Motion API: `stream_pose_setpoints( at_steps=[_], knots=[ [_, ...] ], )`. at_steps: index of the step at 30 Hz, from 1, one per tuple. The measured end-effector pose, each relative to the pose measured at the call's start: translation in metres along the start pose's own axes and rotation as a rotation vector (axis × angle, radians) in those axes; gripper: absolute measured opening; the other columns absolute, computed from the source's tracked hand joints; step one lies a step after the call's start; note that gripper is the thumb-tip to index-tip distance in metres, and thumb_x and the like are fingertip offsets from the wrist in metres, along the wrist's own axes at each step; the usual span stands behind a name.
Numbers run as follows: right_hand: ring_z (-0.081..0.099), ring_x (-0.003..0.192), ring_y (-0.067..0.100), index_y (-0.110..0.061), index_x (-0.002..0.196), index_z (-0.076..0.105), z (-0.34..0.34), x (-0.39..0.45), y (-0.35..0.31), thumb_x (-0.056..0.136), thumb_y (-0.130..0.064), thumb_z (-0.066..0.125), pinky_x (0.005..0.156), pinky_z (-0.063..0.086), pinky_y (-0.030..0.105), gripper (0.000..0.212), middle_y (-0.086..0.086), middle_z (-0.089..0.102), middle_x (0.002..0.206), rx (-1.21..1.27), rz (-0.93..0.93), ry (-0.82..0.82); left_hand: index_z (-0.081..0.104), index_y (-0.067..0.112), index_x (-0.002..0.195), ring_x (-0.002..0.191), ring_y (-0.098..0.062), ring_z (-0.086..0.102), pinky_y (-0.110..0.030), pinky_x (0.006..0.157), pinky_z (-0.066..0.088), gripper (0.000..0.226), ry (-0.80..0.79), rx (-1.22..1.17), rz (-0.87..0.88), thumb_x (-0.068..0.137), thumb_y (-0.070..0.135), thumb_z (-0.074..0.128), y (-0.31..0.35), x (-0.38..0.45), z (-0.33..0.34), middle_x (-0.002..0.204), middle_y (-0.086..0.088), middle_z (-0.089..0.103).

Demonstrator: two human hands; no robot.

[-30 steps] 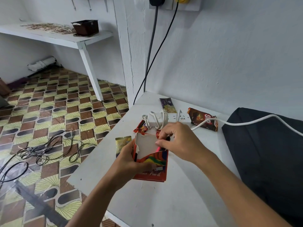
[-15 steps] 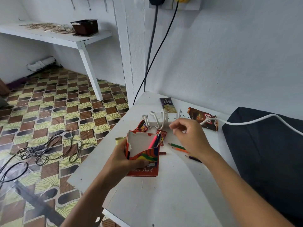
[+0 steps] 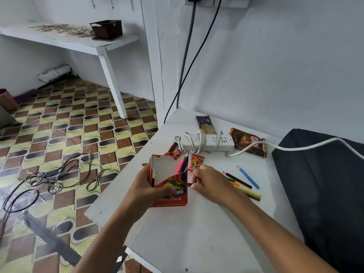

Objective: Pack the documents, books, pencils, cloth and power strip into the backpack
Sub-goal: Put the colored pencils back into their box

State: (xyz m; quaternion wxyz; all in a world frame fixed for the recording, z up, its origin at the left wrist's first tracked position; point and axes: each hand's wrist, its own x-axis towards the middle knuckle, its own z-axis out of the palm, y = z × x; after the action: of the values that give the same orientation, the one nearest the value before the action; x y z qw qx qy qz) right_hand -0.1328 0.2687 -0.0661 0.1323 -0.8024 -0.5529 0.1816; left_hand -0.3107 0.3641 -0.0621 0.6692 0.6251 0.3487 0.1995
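Observation:
My left hand (image 3: pixel 146 187) grips a red colour-pencil box (image 3: pixel 169 182) with a torn open top, held upright on the white table (image 3: pixel 197 237). Two or three pencils stand inside the box. My right hand (image 3: pixel 208 186) is just right of the box, its fingers pinching a dark pencil (image 3: pixel 190 184) that lies on the table. Several loose pencils (image 3: pixel 245 184) lie to the right of that hand. A white power strip (image 3: pixel 206 142) with its cord wound round it sits behind. The dark backpack (image 3: pixel 325 190) lies at the right.
Snack wrappers lie around the power strip: a brown packet (image 3: pixel 249 142), a purple one (image 3: pixel 205 125) and small red ones (image 3: pixel 195 163). The strip's white cord (image 3: pixel 307 147) runs over the backpack. Black cables (image 3: pixel 49 178) lie on the patterned floor at the left. A white shelf (image 3: pixel 69 39) stands behind.
My right hand left the box's mouth, swung toward the power strip, then came back down beside the box onto a pencil. Loose pencils now show on the table. The box shifted slightly left.

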Motion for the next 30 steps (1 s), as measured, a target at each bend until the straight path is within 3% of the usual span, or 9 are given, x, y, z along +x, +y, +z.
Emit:
stream_pose_setpoints(
  at_steps=[2, 5, 7, 11, 15, 19, 23, 27, 30],
  knots=[
    [0.054, 0.083, 0.011, -0.021, 0.086, 0.055, -0.003, -0.001, 0.002, 0.093, -0.029, 0.059, 0.070, 0.043, 0.025, 0.011, -0.004, 0.052, 0.093, -0.015, 0.034, -0.031, 0.052, 0.019, 0.121, 0.090, -0.027, 0.071, -0.040, 0.075, 0.060, 0.108, 0.004, 0.000, -0.007, 0.025, 0.048, 0.094, 0.000, 0.000, 0.000, 0.102, -0.008, 0.070],
    [0.057, 0.077, 0.013, -0.018, 0.088, 0.056, -0.021, -0.005, 0.010, 0.093, -0.024, 0.058, 0.064, 0.044, 0.025, 0.008, 0.001, 0.061, 0.088, -0.039, 0.098, -0.030, 0.053, 0.021, 0.118, 0.088, -0.024, 0.072, -0.032, 0.068, 0.060, 0.090, 0.003, -0.017, -0.007, 0.036, 0.034, 0.089, 0.000, -0.001, -0.002, 0.095, -0.001, 0.073],
    [0.057, 0.073, 0.012, -0.018, 0.098, 0.057, -0.039, -0.007, 0.016, 0.092, -0.019, 0.060, 0.061, 0.044, 0.024, 0.007, 0.002, 0.063, 0.088, 0.051, 0.105, 0.015, 0.053, 0.022, 0.117, 0.088, -0.023, 0.072, -0.031, 0.068, 0.059, 0.086, 0.016, -0.027, -0.016, 0.038, 0.033, 0.086, 0.000, -0.001, -0.003, 0.094, -0.001, 0.073],
    [0.063, 0.058, 0.017, -0.039, 0.139, 0.032, -0.060, -0.011, 0.014, 0.090, -0.006, 0.061, 0.053, 0.051, 0.027, 0.066, 0.008, 0.063, 0.076, 0.581, 0.049, 0.065, 0.052, 0.024, 0.118, 0.090, -0.022, 0.071, -0.036, 0.072, 0.060, 0.087, 0.021, -0.011, -0.025, 0.039, 0.033, 0.087, -0.002, 0.000, 0.002, 0.104, -0.005, 0.069],
    [0.067, 0.058, 0.029, -0.027, 0.124, 0.045, -0.063, -0.009, -0.002, 0.087, 0.000, 0.063, 0.054, 0.056, 0.036, 0.049, 0.012, 0.066, 0.072, 0.876, 0.001, 0.119, 0.047, 0.024, 0.125, 0.088, -0.017, 0.071, -0.029, 0.068, 0.059, 0.082, 0.002, 0.025, -0.032, 0.053, 0.020, 0.086, -0.001, 0.001, 0.012, 0.107, -0.003, 0.065],
    [0.065, 0.055, 0.027, -0.018, 0.106, 0.045, -0.055, -0.006, -0.015, 0.086, -0.003, 0.066, 0.047, 0.050, 0.028, 0.032, 0.018, 0.068, 0.074, 1.006, 0.000, 0.223, 0.045, 0.029, 0.123, 0.093, -0.020, 0.069, -0.035, 0.076, 0.060, 0.078, -0.003, 0.078, -0.022, 0.059, 0.015, 0.088, -0.001, 0.002, 0.020, 0.108, 0.000, 0.063],
    [0.061, 0.049, 0.008, -0.014, 0.099, 0.049, -0.046, -0.003, -0.023, 0.086, -0.010, 0.068, 0.048, 0.047, 0.017, 0.023, 0.004, 0.069, 0.070, 0.905, -0.018, 0.365, 0.046, 0.032, 0.119, 0.094, -0.019, 0.068, -0.036, 0.079, 0.059, 0.070, 0.000, 0.102, -0.010, 0.066, 0.008, 0.085, 0.000, 0.001, 0.024, 0.106, 0.001, 0.062],
    [0.057, 0.069, 0.004, -0.016, 0.094, 0.059, -0.037, 0.002, -0.021, 0.077, -0.022, 0.078, 0.061, 0.047, 0.012, 0.026, -0.007, 0.062, 0.079, 0.603, -0.093, 0.542, 0.049, 0.027, 0.122, 0.092, -0.018, 0.070, -0.036, 0.078, 0.060, 0.074, 0.002, 0.074, 0.014, 0.061, 0.017, 0.088, 0.001, -0.001, 0.025, 0.106, 0.000, 0.065],
    [0.052, 0.101, 0.011, -0.016, 0.097, 0.071, -0.032, 0.005, -0.014, 0.076, -0.033, 0.077, 0.077, 0.042, 0.012, 0.027, 0.000, 0.061, 0.111, 0.350, -0.145, 0.541, 0.051, 0.024, 0.122, 0.093, -0.019, 0.070, -0.036, 0.075, 0.060, 0.078, -0.005, 0.032, 0.025, 0.054, 0.022, 0.087, 0.003, -0.003, 0.023, 0.107, -0.003, 0.067]
  ],
)
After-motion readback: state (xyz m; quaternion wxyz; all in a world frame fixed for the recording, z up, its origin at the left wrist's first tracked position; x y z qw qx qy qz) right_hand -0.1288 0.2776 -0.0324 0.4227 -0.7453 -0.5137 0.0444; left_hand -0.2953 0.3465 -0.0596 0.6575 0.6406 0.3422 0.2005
